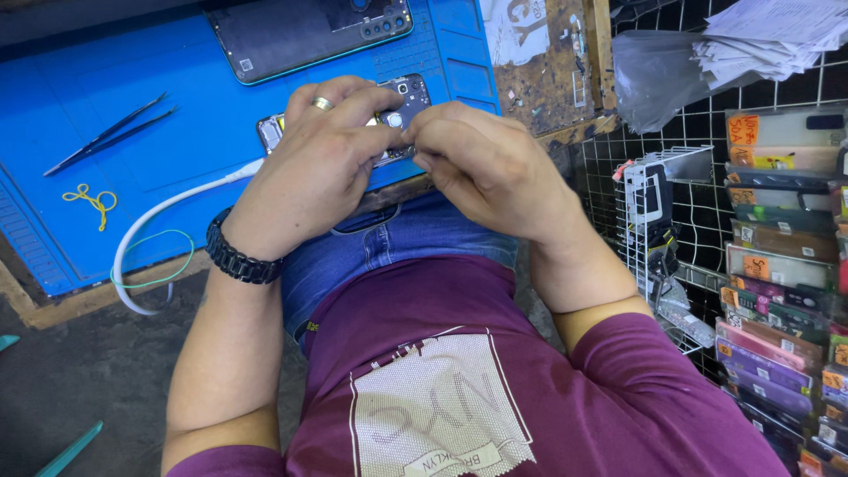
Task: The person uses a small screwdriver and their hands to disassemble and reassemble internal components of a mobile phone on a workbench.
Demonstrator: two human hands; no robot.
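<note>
Two hands are working together over an opened phone [402, 99] at the near edge of the blue mat [106, 62] on the bench [565, 97]. I am seeing the left hand [309, 168], with a ring and a dark wristband, curling over the phone's body and pressing it down, fingers closed around its edge. The right hand [490, 163] is pinching its thumb and forefinger together right beside the left thumb; whatever small part sits between them is hidden, so I cannot tell what it is.

I am judging the work as midway. The back cover [309, 31] is already off and lying apart at the far side of the mat, and the phone's insides are showing bare, a camera block and metal shields visible past the knuckles. Reassembly is not yet done.

The tweezers [110, 132] are lying untouched on the mat to the left, and a white cable [168, 212] is running up to the phone's end.
</note>
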